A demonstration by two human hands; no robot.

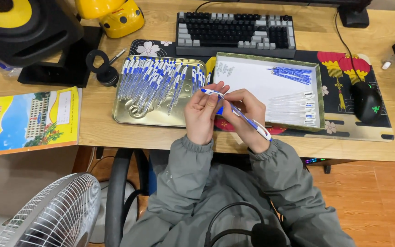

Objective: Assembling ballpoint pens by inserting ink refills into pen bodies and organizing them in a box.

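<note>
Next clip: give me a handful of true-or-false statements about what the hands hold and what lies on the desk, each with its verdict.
1. Both hands hold one blue-and-white pen. True: the left hand grips its upper end, the right hand its middle.
2. The metal tray holds a row of pens. True.
3. The white box is full of assembled pens. False: it holds a bundle of blue refills, some clear barrels and small parts, with much bare floor.
4. The mouse lies left of the tray. False: it lies at the far right of the desk mat.
5. The keyboard sits behind the tray and box. True.
</note>
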